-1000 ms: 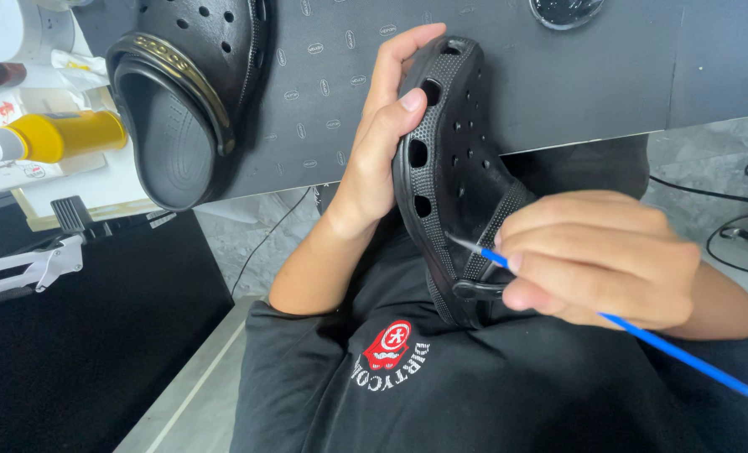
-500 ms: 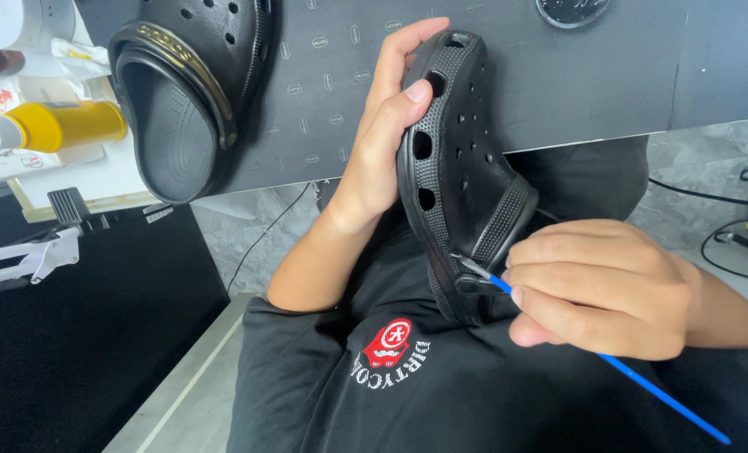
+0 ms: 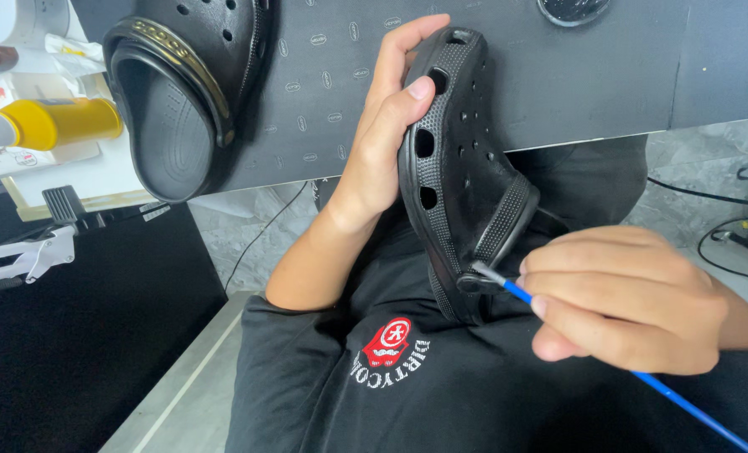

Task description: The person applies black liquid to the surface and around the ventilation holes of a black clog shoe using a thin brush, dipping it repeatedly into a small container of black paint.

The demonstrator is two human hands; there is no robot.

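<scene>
A clog [image 3: 466,168] stands on edge at centre, its toe on the mat [image 3: 324,92] on the far side. The left hand [image 3: 382,143] lies just left of it, the right hand [image 3: 625,298] near and right, and a brush [image 3: 684,403] reaches its heel strap [image 3: 504,222]. A second clog [image 3: 181,92] lies far left on the mat; a bottle [image 3: 51,122] is left of that.

Shoe-care workbench, dark mat [image 3: 324,92], black clogs [image 3: 181,92], yellow bottle [image 3: 55,122]

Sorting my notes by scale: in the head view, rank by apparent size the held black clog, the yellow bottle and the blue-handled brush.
1. Held black clog, largest.
2. Blue-handled brush, long but thin, partly hidden by the right hand.
3. Yellow bottle, smallest, though farther away and partly cut off.
</scene>
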